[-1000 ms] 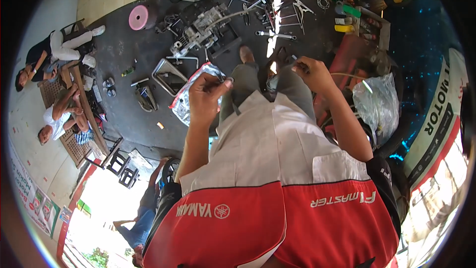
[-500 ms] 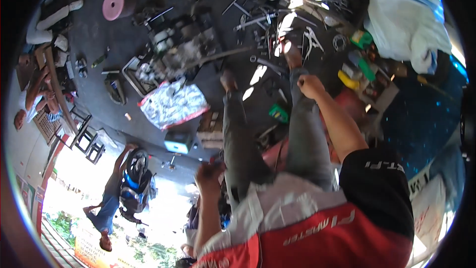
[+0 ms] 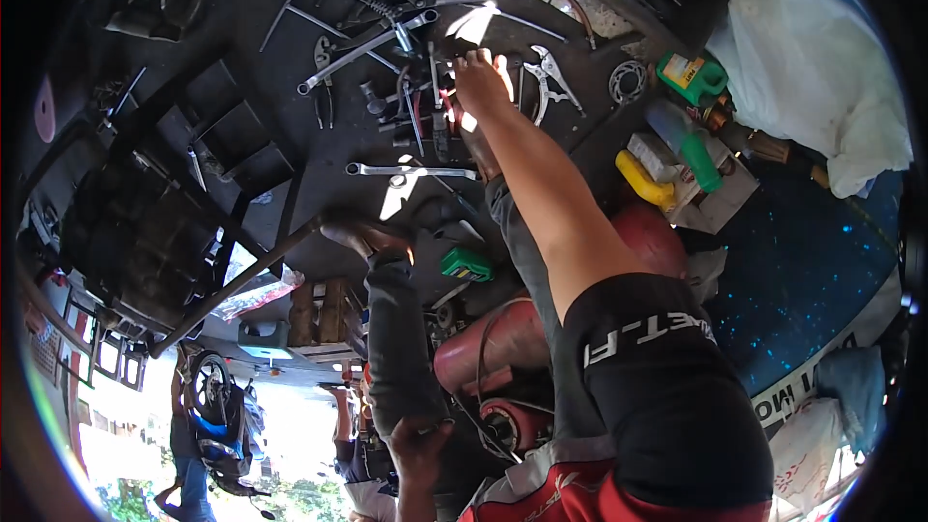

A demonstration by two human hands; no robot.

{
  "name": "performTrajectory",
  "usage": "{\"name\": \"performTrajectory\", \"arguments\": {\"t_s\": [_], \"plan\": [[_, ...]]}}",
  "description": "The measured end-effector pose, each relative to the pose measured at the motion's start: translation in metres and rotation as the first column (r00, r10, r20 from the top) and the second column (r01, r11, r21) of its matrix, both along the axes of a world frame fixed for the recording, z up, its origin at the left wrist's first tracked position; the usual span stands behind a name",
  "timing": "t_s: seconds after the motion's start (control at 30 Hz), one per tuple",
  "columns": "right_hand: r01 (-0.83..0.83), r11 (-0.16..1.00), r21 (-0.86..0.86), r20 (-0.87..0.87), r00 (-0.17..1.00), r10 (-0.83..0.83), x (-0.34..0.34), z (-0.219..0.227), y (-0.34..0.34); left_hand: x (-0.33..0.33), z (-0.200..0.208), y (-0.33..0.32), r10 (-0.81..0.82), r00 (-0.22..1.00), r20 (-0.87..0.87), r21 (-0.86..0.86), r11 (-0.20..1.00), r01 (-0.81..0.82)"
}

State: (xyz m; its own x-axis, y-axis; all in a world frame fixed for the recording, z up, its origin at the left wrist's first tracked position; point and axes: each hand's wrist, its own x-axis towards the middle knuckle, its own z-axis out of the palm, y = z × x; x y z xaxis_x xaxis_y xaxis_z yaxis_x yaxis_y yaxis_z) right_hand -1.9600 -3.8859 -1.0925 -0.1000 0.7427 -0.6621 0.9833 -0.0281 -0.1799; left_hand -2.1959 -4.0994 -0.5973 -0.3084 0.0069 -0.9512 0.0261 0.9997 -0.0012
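My right hand (image 3: 480, 83) reaches down to the tools on the dark floor, fingers bent and apart, with nothing visible held in it. Beside it lie locking pliers (image 3: 549, 85) with their jaws spread. A long wrench (image 3: 362, 55) and black-handled pliers (image 3: 324, 87) are to its left. Nearer, by my foot, is a ring spanner (image 3: 411, 171). A T-handle wrench (image 3: 288, 6) lies farther off. My left hand (image 3: 419, 454) is close to my left thigh, fingers curled in shadow; anything inside them is hidden.
A black metal frame (image 3: 256, 169) stands at left. To the right are a toothed disc (image 3: 627, 83), a green bottle (image 3: 693, 77), a yellow bottle (image 3: 645, 180) and a white sack (image 3: 802, 68). A red tank (image 3: 498, 343) sits between my legs. A motorcycle (image 3: 217, 416) and people appear at lower left.
My view has moved in toward the tools. My right hand has gone from near my right knee down to the tools; my left hand is now lower in view, by my thigh.
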Motion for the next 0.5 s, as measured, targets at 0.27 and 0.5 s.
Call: {"name": "performTrajectory", "arguments": {"t_s": [0.27, 0.5], "plan": [[0.349, 0.918, -0.187, -0.383, 0.835, -0.395, 0.054, 0.116, -0.073, 0.031, 0.008, 0.04, -0.189, 0.982, 0.026, 0.113, 0.976, 0.185], [-0.052, 0.609, -0.791, -0.594, 0.3, -0.746, 0.095, 0.318, -0.117, 0.071, -0.048, 0.098, -0.2, 0.979, -0.034, 0.288, 0.936, 0.201]]}}
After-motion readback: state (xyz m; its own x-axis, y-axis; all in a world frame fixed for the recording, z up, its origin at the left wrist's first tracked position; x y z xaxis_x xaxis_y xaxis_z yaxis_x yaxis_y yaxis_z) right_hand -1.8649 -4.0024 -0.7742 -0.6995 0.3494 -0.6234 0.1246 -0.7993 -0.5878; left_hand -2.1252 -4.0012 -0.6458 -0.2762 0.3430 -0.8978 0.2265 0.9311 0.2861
